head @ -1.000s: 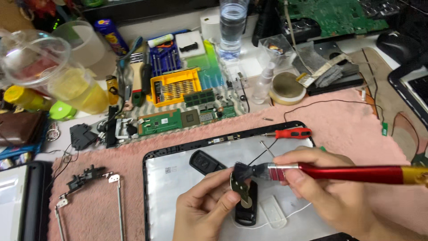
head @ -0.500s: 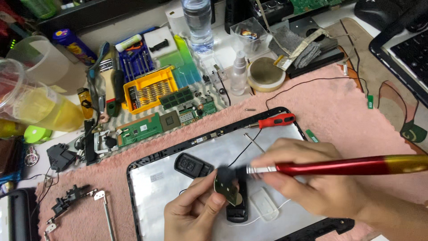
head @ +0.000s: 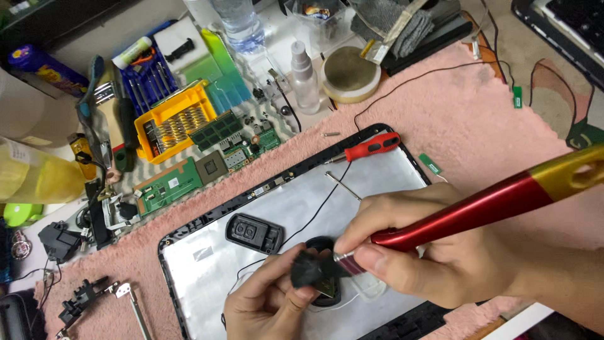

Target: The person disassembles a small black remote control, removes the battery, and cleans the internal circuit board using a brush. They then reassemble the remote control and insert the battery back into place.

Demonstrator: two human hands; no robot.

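My right hand (head: 428, 252) grips a red brush with a gold end (head: 491, 204), its dark bristles pressed on a small black part (head: 318, 277). My left hand (head: 267, 302) pinches that black part from below, over the pale inner face of a laptop lid (head: 207, 258) lying on a pink towel. A second black speaker-like part (head: 255, 233) rests on the lid just left of my hands, joined by a thin black wire.
A red-handled screwdriver (head: 371, 148) lies at the lid's top edge. Green circuit boards (head: 201, 167), a yellow bit case (head: 170, 119), a small spray bottle (head: 304, 79), a tape roll (head: 350, 73) and metal hinges (head: 94, 296) crowd the far and left side.
The view has shifted closer and to the right. My hands keep the brush on the small black part, with the bristles now further over it.
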